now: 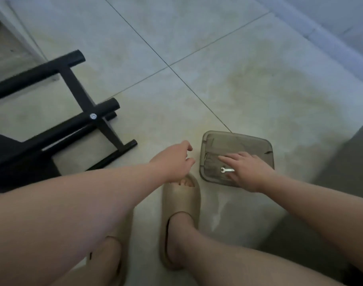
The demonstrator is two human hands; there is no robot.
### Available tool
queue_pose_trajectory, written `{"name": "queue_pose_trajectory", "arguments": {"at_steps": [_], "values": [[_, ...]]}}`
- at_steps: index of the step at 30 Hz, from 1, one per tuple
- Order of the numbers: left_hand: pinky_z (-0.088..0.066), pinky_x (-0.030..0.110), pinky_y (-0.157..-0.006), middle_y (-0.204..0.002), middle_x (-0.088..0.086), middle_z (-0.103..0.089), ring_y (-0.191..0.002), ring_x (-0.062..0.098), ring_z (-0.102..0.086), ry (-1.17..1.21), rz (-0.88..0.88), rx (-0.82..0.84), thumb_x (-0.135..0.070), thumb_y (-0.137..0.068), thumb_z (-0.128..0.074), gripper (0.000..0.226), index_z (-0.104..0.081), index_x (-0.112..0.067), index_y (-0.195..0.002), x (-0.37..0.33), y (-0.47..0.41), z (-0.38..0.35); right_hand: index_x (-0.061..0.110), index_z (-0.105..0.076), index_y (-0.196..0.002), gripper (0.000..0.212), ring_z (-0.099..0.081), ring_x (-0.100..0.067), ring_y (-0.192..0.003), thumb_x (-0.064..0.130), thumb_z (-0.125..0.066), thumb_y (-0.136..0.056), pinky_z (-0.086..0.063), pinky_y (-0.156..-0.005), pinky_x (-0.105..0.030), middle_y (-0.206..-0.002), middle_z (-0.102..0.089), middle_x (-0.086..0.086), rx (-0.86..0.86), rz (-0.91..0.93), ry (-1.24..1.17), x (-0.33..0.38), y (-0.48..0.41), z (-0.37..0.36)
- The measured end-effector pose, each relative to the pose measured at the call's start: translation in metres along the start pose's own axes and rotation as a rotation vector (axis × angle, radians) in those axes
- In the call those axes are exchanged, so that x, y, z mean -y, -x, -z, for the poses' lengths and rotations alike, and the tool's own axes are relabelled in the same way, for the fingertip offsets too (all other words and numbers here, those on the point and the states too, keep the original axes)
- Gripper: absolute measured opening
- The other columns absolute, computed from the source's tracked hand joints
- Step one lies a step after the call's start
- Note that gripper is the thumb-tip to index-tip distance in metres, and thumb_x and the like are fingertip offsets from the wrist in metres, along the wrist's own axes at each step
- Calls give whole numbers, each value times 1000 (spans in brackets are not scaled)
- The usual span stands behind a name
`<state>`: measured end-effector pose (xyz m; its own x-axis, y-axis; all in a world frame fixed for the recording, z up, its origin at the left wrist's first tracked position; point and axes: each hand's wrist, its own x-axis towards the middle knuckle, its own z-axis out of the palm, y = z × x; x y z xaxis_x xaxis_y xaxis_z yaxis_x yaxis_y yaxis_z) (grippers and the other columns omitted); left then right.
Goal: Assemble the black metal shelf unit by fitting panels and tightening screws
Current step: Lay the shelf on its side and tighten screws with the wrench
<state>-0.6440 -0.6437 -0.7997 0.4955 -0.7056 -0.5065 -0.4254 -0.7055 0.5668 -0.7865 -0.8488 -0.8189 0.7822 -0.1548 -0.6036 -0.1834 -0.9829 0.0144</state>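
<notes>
Head view: on the tiled floor [259, 79], my right hand [248, 170] lies over a smoky plastic tray [238, 139], fingers [234, 156] straight and close together. The handle of a small silver wrench [226, 169] runs under it. Just left of the tray my left hand [174, 159] hovers, fingers loosely curled, holding nothing. The black shelf frame [77, 87] lies farther left of the tray, one silver bolt [92, 116] showing.
</notes>
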Motion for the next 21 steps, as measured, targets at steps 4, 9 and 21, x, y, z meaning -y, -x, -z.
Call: {"name": "queue_pose_trajectory", "arguments": {"at_steps": [4,9,21], "values": [[-49,40,-96,-119,9,-66,-102,26,-65,232,148,70,-38,-102,-47,49,-34,-18,-145,-2,-24,-49,34,-26,-158,58,-39,-29,-140,43,-45,-104,-41,-106,-43,-157,-41,1,22,-87,-137,-17,-27,-26],[-47,36,-81,-114,14,-67,-105,38,-64,375,125,57,-32,-102,-48,35,-48,-16,-133,-1,-47,-72,32,-37,-153,60,-46,-28,-136,36,-59,-98,-46,-104,-41,-152,-48,-1,64,-155,-246,-31,-52,-51],[-40,18,-39,-71,9,-66,-49,15,-61,701,119,82,-12,-102,-50,15,-64,-11,-106,10,-52,-69,29,-49,-147,52,-55,-31,-123,24,-61,-97,-47,-89,-36,-136,-56,-4,-121,-68,-403,-1,-95,-61]]}}
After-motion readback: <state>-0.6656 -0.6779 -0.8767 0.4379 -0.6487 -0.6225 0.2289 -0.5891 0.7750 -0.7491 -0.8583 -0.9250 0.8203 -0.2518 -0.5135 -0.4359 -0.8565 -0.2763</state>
